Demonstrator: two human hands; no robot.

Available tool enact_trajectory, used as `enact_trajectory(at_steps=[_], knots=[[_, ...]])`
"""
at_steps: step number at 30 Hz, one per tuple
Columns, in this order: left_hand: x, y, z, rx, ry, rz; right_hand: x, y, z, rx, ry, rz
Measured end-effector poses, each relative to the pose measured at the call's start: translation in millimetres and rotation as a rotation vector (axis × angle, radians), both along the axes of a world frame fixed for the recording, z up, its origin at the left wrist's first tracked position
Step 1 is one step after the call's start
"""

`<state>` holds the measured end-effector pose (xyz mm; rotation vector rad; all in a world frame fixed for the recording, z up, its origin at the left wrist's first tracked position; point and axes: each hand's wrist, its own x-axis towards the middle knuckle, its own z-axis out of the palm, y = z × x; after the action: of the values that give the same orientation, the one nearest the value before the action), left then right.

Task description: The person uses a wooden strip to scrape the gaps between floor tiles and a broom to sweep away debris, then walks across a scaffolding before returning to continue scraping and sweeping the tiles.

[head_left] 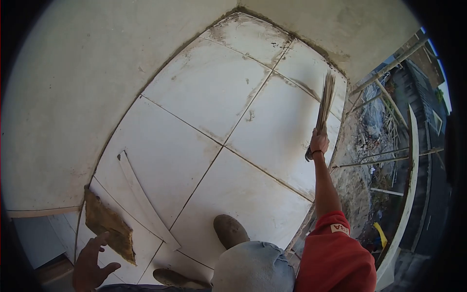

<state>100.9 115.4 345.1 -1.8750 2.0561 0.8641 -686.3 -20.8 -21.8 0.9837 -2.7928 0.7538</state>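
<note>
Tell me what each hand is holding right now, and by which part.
The right hand grips a bundle broom at its bound lower end, bristles fanning upward. The left hand is open and holds nothing.

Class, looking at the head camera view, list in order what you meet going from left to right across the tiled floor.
Open left hand → brown torn cardboard piece → long white strip → muddy grey shoe → right hand gripping the straw broom → grey metal railing.

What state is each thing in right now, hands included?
Right hand: shut on the broom.
Broom: raised, bristles up, off the floor.
Left hand: open, empty, beside the brown board.
Brown board: flat on floor.
Floor tiles: laid, smeared with grime.
White strip: lying loose across tiles.
</note>
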Motion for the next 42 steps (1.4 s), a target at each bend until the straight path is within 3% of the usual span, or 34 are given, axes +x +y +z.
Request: enact_trajectory(at_steps=[1,2,5,7,9,10,12,14,17,24,26,30,32,34,38,42], knots=[[-4.1,-5.7,9.4,0.135,0.010,0.089,29.1,5.4,1.9,0.028,-0.064,0.102],[-7.3,-11.2,17.4,0.269,0.022,0.181,68.3,11.6,0.5,-0.145,-0.052,0.345],[-5.7,-12.1,2.8,-0.117,0.046,0.187,206.3,18.9,28.7,-0.120,-0.299,0.839],[-1.8,-13.1,-2.9,-0.231,-0.003,0.142,268.7,10.5,40.5,0.190,-0.278,1.128],[0.3,-15.4,-2.6,-0.021,0.017,0.131,313.8,-18.8,38.1,0.377,-0.033,1.440],[-0.5,-14.8,0.2,-0.025,0.011,0.142,332.7,-37.0,28.7,0.371,-0.033,1.451],[-3.1,-16.0,2.9,0.246,-0.015,0.243,356.2,-77.8,10.2,0.432,0.087,1.574],[10.7,-11.6,-5.5,0.229,-0.053,0.198,357.4,-127.7,6.6,0.406,0.118,1.512],[20.6,-4.6,-11.0,0.157,-0.011,0.177,327.6,-187.8,12.7,0.446,0.117,1.217],[17.1,5.1,5.4,0.210,0.071,0.206,165.3,-232.1,13.0,0.300,-0.040,0.444],[12.0,-2.0,1.3,0.229,0.101,0.202,164.9,-200.9,26.5,0.168,-0.056,0.485],[0.5,-34.4,-21.1,0.252,0.077,0.002,242.4,-89.9,35.9,-0.017,-0.065,0.862],[-11.1,-54.1,-36.0,0.095,0.058,-0.075,277.5,-26.5,36.5,0.213,-0.076,1.036],[-19.1,-78.0,-53.9,0.093,0.020,-0.105,285.7,33.9,27.1,0.406,-0.007,1.160],[6.2,-109.4,-105.1,0.051,-0.183,-0.278,193.3,90.2,7.1,0.444,-0.025,0.802],[-4.4,-105.5,-140.0,0.038,-0.243,-0.337,39.8,103.9,-2.3,0.378,0.045,0.192]])
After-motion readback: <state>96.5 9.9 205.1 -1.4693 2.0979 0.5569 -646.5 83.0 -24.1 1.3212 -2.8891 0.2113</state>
